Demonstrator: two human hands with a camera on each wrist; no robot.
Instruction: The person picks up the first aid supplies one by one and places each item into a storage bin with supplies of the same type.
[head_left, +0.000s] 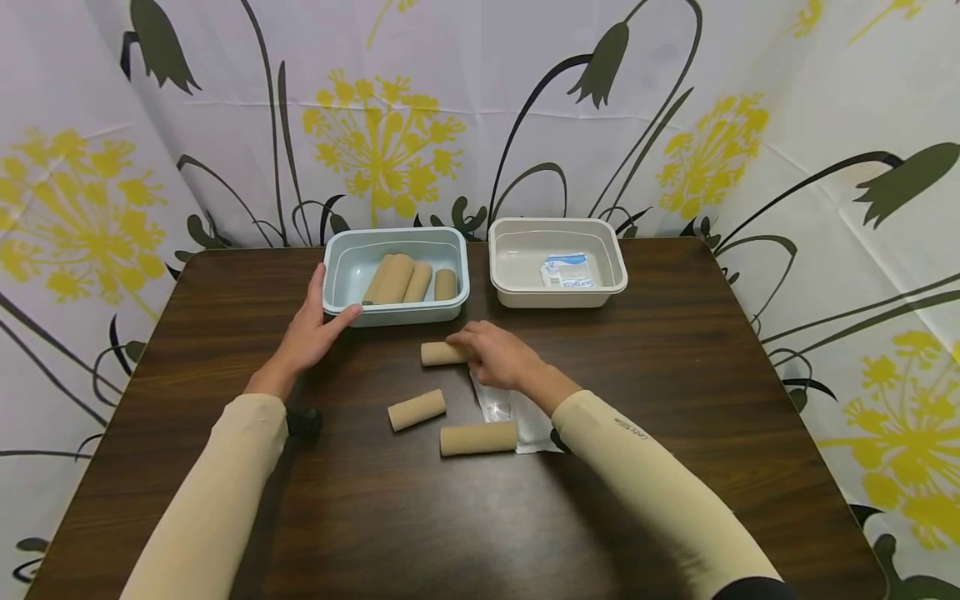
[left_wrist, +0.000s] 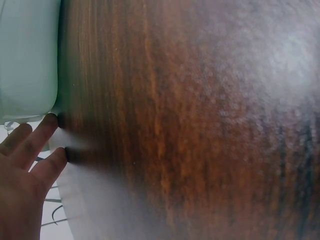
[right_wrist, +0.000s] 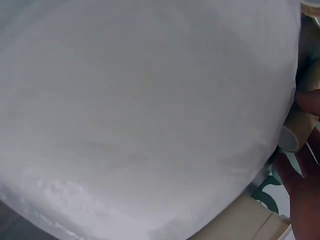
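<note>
My right hand [head_left: 498, 357] pinches a tan bandage roll [head_left: 441, 354] in front of the tubs. In the right wrist view this roll [right_wrist: 299, 127] has a pale round end, with the thumb on one side and fingers on the other. My left hand [head_left: 306, 335] rests against the left side of a light blue tub [head_left: 408, 314], its fingers straight and its thumb at the front rim. Several tan rolls [head_left: 395, 279] lie inside that tub. Two more, a shorter roll [head_left: 417, 410] and a longer roll [head_left: 477, 438], lie on the table nearer me.
Right of the blue tub stands a beige tub [head_left: 558, 297] holding a white-and-blue packet [head_left: 567, 272]. White flat packets [head_left: 531, 425] lie partly under my right forearm on the dark wooden table [head_left: 360, 533]. Behind hangs a floral curtain [head_left: 480, 83].
</note>
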